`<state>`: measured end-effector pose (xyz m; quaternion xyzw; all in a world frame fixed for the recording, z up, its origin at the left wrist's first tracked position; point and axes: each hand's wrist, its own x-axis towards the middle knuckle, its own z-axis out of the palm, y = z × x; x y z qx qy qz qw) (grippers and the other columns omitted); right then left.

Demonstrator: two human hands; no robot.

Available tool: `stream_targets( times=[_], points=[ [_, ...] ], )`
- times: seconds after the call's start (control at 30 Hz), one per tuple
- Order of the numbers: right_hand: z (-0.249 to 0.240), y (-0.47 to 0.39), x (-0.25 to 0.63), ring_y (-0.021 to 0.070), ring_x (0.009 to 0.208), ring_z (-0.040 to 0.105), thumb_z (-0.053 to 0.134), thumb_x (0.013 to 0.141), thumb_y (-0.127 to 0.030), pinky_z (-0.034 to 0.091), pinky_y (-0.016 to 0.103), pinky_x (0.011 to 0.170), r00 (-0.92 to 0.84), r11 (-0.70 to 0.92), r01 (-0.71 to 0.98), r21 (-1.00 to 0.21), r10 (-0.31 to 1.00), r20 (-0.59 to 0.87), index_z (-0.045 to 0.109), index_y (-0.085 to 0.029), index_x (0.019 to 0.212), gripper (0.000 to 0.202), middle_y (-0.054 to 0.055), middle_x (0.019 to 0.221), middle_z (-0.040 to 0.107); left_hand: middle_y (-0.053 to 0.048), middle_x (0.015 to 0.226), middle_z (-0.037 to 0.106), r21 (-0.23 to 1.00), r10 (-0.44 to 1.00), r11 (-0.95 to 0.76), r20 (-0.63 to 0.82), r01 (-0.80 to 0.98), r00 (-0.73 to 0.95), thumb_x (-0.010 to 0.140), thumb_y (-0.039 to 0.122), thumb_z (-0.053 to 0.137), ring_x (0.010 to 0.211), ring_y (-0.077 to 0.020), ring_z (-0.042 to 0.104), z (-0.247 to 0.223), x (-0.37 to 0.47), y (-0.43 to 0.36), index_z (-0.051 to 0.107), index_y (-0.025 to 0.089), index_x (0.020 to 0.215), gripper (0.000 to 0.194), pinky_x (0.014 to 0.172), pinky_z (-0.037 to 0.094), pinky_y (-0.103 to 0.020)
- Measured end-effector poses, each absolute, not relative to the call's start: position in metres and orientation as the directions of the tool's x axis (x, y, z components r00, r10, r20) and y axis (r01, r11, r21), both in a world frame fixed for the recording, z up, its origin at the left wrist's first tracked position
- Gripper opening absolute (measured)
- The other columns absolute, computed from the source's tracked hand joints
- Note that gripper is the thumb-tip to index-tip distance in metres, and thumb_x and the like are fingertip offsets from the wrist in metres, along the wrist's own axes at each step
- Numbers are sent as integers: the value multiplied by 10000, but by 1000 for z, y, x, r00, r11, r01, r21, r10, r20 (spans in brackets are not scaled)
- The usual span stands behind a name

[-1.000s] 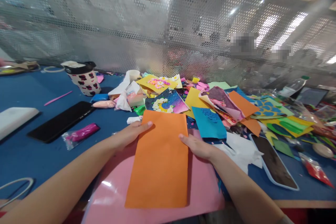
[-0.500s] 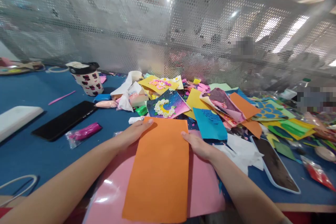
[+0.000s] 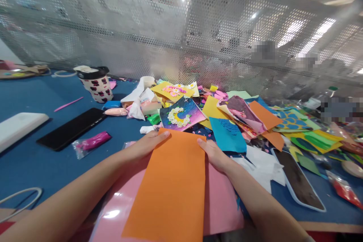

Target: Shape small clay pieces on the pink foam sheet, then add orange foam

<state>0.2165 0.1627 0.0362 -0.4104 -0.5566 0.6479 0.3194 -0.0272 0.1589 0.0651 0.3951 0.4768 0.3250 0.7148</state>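
An orange sheet of paper or thin card (image 3: 170,185) is held up in front of me by its two long sides, near the far end. My left hand (image 3: 151,141) grips its left edge, thumb on top and fingers beneath. On the right edge my right hand (image 3: 214,153) pinches it the same way, its fingers mostly hidden underneath. Below the orange sheet lies a larger pink sheet (image 3: 222,204) with a glossy left part, jutting past the table's near edge. Just beyond the hands rests a card with a white flower crescent (image 3: 181,115) on a blue and purple ground.
A patterned cup (image 3: 98,85), black power bank or phone (image 3: 72,128), magenta clay packet (image 3: 93,142) and white box (image 3: 21,128) stand left. Decorated cards, a blue card (image 3: 228,135), white tissue (image 3: 262,166) and a phone (image 3: 300,179) lie right. A perforated metal screen (image 3: 159,26) rises behind.
The orange sheet's near end has come lower and closer to me, tilting slightly left. Both hands keep their hold on its edges. The whole view has shifted slightly.
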Motion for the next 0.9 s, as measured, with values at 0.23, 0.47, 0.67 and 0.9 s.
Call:
stream_targets(
  times=[0.23, 0.47, 0.67, 0.9],
  points=[
    [37, 165, 217, 289, 1077, 675, 495, 855, -705, 458, 447, 1036, -440, -130, 28, -991, 889, -129, 744, -166, 1048, 624, 98, 1089, 745, -137, 943, 764, 876, 822, 481, -436, -38, 366, 710, 599, 750, 822, -300, 725, 56, -30, 165, 740, 127, 911, 513, 688, 577, -342],
    [39, 165, 215, 311, 1090, 667, 475, 849, -726, 468, 456, 1008, -420, -102, 58, -993, 900, -117, 753, -175, 1007, 637, 95, 1081, 749, -133, 899, 765, 896, 855, 438, -393, -67, 338, 722, 591, 743, 772, -274, 722, 57, -27, 164, 747, 124, 903, 501, 610, 555, -301],
    [39, 165, 215, 310, 1066, 675, 499, 855, -697, 480, 451, 980, -361, -96, 11, -995, 928, -93, 763, -184, 951, 585, 92, 1055, 755, -133, 953, 765, 916, 836, 400, -373, 17, 403, 749, 685, 656, 824, -298, 719, 54, -30, 165, 748, 133, 919, 585, 634, 550, -311],
    [39, 166, 215, 303, 976, 693, 572, 796, -710, 496, 440, 946, -423, -97, 63, -993, 899, -115, 752, -152, 1009, 624, 94, 1008, 755, -109, 936, 775, 961, 914, 264, -276, 79, 297, 711, 732, 654, 862, -275, 721, 49, -35, 175, 764, 146, 910, 629, 701, 546, -278]
  ],
)
